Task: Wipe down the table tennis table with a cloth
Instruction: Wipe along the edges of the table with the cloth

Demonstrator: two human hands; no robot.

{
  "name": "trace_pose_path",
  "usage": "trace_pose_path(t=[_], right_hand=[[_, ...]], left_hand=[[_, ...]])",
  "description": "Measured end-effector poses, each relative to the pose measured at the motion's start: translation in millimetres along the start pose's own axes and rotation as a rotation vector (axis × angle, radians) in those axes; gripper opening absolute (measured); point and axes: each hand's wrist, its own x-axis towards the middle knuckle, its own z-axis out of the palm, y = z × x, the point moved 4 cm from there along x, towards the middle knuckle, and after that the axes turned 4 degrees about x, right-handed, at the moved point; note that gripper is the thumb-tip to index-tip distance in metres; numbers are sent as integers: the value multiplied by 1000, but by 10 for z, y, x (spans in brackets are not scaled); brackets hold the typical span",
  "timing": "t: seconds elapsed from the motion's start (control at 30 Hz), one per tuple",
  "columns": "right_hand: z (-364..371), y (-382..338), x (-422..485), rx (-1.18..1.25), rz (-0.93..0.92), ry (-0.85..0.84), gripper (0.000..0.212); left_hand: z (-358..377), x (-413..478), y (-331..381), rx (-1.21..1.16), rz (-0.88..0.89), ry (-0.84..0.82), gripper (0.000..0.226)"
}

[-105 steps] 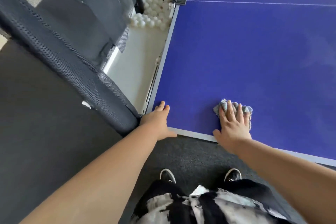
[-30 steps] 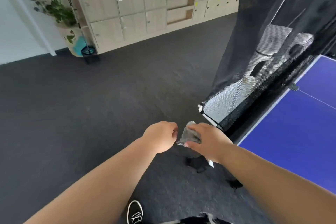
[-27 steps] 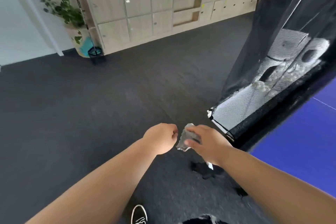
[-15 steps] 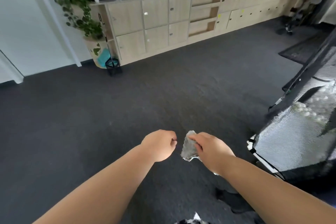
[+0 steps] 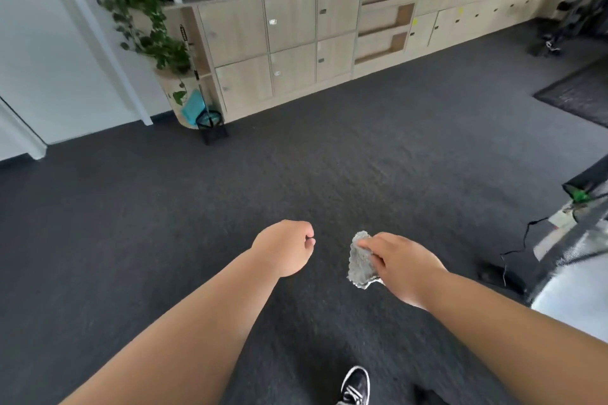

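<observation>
Head view, right grip holds cloth

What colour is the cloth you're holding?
Grey: the nubbly grey cloth in the right hand, head view.

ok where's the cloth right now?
Head view, lower centre-right: the cloth is pinched in the right hand, over the dark carpet, beside the curled left hand.

grey cloth in right hand
</observation>
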Motion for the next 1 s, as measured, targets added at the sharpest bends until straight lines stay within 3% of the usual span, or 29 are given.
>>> trace_pose_path(t=[0.57,1.0], right_hand=[[-1168,1463,2209,15,104,50,32],[-1846,2265,4049,67,363,111,27]], left_hand=[[-745,2900,426,16,92,-46,27],[-1140,5578,621,90,347,-140,27]])
